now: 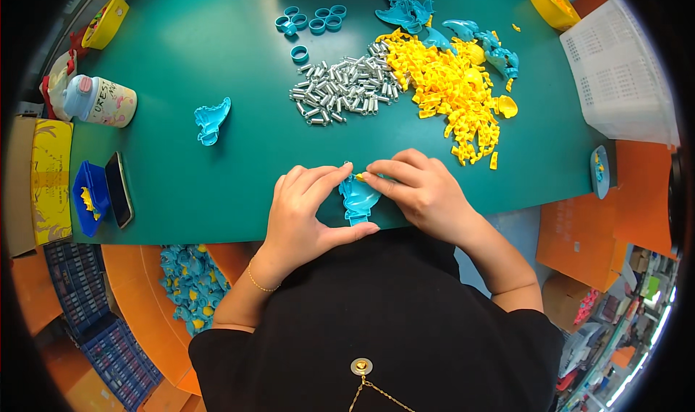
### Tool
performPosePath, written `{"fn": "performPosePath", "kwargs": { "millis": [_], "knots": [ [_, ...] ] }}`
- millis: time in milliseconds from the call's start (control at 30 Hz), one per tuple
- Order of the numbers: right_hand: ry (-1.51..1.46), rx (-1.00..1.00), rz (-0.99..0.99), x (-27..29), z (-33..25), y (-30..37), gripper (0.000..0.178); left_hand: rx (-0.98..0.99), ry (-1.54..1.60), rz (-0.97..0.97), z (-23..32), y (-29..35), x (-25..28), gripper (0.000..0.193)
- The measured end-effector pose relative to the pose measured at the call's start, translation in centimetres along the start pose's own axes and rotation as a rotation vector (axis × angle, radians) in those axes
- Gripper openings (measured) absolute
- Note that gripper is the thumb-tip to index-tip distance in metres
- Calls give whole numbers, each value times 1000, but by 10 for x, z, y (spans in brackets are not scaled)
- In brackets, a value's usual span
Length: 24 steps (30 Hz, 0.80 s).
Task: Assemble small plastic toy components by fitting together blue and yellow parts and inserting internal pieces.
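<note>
At the table's front edge, my left hand point(299, 201) grips a blue plastic shell half point(358, 195), thumb at its lower end and fingers at its upper left. The shell's hollow side faces up. My right hand point(418, 185) pinches a small yellow plastic piece point(360, 177) at the shell's top edge. Another blue shell half point(211, 121) lies alone to the left. Beyond my hands spreads a pile of metal springs point(344, 86), touching a larger heap of small yellow plastic parts point(452, 86) on its right.
Several blue rings point(317, 26) and more blue shells point(405, 8) lie at the back. On the left are a cup point(108, 102), a phone point(119, 189) and a blue tray point(85, 213). A white basket point(615, 72) stands right. A box of blue-and-yellow pieces point(127, 274) sits below the table edge.
</note>
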State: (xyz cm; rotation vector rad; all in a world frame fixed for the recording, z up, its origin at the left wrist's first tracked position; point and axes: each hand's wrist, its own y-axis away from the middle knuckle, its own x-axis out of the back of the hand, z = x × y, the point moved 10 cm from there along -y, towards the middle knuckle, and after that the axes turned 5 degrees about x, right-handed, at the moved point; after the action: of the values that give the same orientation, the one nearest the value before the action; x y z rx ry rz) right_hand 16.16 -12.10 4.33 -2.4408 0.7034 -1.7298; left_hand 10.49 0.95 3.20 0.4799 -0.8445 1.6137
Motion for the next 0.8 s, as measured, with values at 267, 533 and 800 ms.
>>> {"fn": "performPosePath", "kwargs": {
  "millis": [267, 533, 800],
  "knots": [
    [-241, -95, -134, -6, 20, 6, 44, -73, -29, -8, 12, -4, -2, 77],
    [-13, -481, 323, 103, 122, 38, 19, -63, -32, -5, 14, 1, -6, 84],
    [338, -563, 121, 139, 189, 110, 27, -72, -14, -46, 13, 0, -6, 85]
  ]
}}
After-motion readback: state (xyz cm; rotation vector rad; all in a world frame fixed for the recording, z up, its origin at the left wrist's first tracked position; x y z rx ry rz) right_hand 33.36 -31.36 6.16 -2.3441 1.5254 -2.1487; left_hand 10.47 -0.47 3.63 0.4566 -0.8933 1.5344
